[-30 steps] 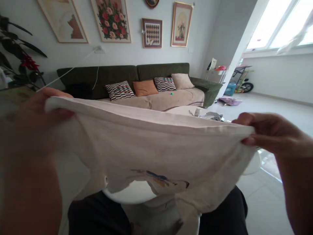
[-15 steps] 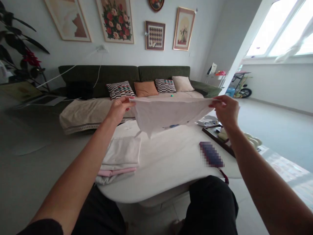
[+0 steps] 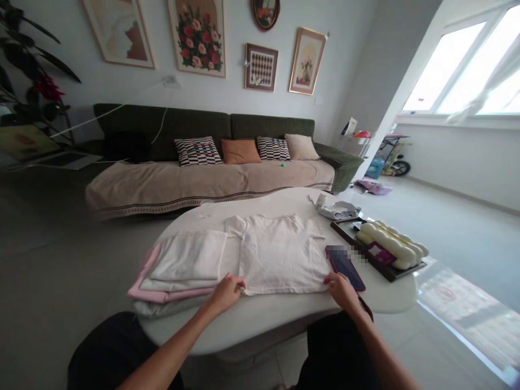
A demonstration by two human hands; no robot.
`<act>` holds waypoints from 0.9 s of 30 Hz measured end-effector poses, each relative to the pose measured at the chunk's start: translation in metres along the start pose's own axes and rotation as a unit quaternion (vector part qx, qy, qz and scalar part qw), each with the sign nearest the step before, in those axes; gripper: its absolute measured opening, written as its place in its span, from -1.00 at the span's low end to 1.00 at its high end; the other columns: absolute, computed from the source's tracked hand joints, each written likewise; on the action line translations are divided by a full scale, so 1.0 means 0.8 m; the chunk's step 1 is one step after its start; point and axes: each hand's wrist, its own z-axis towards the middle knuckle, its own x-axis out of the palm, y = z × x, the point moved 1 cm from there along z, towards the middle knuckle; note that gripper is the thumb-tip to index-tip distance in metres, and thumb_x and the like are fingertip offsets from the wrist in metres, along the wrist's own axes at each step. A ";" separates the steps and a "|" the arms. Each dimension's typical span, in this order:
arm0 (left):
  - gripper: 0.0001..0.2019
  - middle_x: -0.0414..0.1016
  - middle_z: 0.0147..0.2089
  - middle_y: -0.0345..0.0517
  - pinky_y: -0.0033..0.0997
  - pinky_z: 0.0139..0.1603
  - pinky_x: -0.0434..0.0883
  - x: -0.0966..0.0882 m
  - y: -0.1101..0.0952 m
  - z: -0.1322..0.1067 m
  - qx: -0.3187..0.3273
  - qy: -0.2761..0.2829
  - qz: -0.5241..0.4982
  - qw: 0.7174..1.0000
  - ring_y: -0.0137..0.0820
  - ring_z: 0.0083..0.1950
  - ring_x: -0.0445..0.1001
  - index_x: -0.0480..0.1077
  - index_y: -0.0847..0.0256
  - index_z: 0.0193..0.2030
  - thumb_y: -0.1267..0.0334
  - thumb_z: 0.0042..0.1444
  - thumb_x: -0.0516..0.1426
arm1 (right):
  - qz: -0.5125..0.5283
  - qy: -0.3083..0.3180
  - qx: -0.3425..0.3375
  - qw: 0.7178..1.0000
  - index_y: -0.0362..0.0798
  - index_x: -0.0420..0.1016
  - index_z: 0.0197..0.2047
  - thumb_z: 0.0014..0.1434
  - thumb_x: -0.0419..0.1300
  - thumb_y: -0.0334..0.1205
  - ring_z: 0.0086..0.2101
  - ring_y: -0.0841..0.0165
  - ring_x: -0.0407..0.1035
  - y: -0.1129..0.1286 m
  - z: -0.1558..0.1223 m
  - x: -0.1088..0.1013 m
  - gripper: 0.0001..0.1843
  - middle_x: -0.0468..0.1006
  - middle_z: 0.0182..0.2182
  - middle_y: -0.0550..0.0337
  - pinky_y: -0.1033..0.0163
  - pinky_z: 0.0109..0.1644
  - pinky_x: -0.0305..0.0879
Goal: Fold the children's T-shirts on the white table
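A white T-shirt (image 3: 284, 254) lies spread on the white table (image 3: 260, 325), its hem toward me and its sleeves toward the sofa. My left hand (image 3: 229, 290) pinches the left corner of the hem. At the right corner, my right hand (image 3: 340, 287) grips the hem in the same way. Left of the shirt is a stack of folded clothes (image 3: 190, 257), white on top with a pink layer below. Beside my right hand lies a phone (image 3: 347, 268) in a dark red case, its strap hanging toward the table edge.
On the table's right, a dark tray (image 3: 392, 273) holds a pale, bumpy object (image 3: 392, 244). A crumpled white and grey packet (image 3: 337, 208) lies behind it. A green sofa (image 3: 162, 132) with cushions stands beyond the table. A laptop (image 3: 60, 158) is at the far left.
Both hands have come down and closer to me, bringing the T-shirt from held up in the air to flat on the table. They still hold its edge.
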 end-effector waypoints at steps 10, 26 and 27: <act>-0.54 0.07 0.26 -0.06 -0.26 0.22 0.05 0.034 -0.040 0.035 0.057 -0.022 0.097 0.993 -0.28 0.27 -0.01 0.14 0.16 0.19 0.23 0.12 -0.07 | -0.003 0.102 -0.103 0.989 0.04 0.15 0.17 0.20 -0.14 -0.16 0.20 0.26 -0.14 0.125 0.005 0.080 -0.54 0.07 0.21 0.14 0.07 0.16 -0.08; -0.46 0.17 0.20 0.06 0.21 0.16 -0.20 0.054 -0.035 0.052 -0.021 0.059 0.216 0.974 0.01 0.22 0.06 0.18 0.00 0.16 -0.13 0.08 -0.10 | -0.070 0.153 -0.065 0.984 0.23 -0.18 0.26 0.17 -0.21 0.16 0.21 0.05 -0.49 0.112 -0.018 0.111 -0.39 -0.22 0.27 0.23 -0.20 0.14 -0.23; -0.52 0.26 0.12 0.06 0.19 0.17 -0.21 0.050 -0.039 0.065 -0.025 0.048 0.222 0.974 -0.04 0.17 0.14 0.24 0.05 0.12 -0.07 0.12 -0.12 | -0.072 0.154 -0.064 0.983 0.23 -0.17 0.26 0.17 -0.21 0.16 0.21 0.05 -0.50 0.112 -0.018 0.112 -0.39 -0.23 0.27 0.23 -0.21 0.14 -0.23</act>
